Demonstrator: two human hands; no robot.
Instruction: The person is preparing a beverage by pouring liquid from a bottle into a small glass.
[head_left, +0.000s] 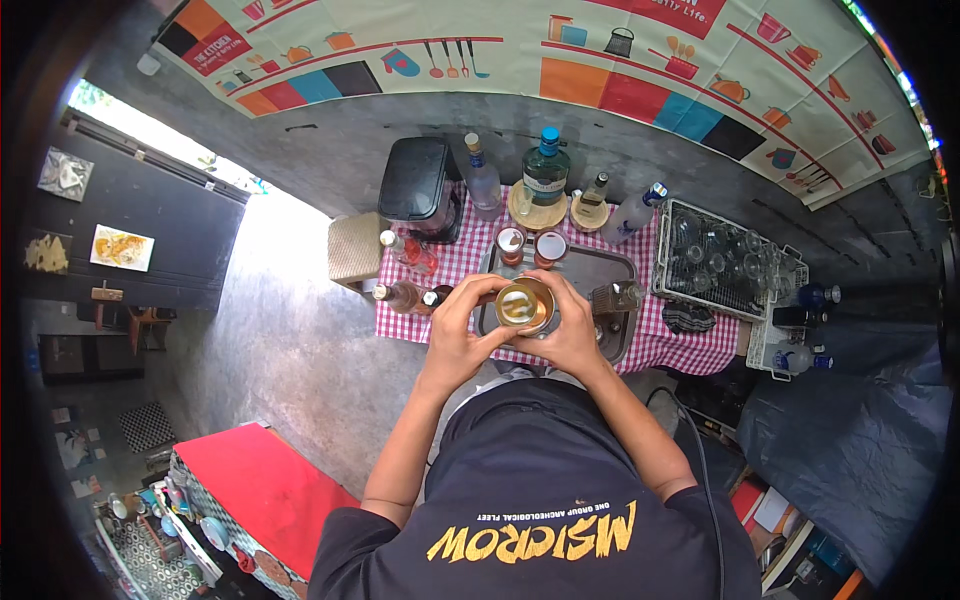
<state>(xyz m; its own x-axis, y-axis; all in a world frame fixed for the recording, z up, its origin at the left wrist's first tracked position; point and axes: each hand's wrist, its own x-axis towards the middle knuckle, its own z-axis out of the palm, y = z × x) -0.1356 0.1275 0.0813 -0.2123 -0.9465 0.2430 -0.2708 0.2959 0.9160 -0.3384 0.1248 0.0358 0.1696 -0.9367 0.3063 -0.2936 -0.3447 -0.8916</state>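
Note:
Over the tray, my left hand (461, 322) holds a small round gold-coloured metal cup (517, 306), its fingers curled round the left side. My right hand (574, 330) grips a copper-toned metal cup (547, 296) just to the right. The two cups touch or overlap at their rims; whether one sits inside the other I cannot tell. Beyond my fingertips, a left glass (511, 244) and a right glass (550, 247) hold reddish drinks with pale tops. They stand on the dark serving tray (619, 264). A ribbed glass bottle (615, 297) is on the tray's right side.
A checkered cloth (461, 199) covers the table. Bottles line its back, including a large green-blue bottle (545, 169) on a wooden round. Further bottles (409, 253) stand left, near a black lidded bin (415, 180). A wire rack (664, 281) of glasses sits right, beside a dark folded cloth (688, 318).

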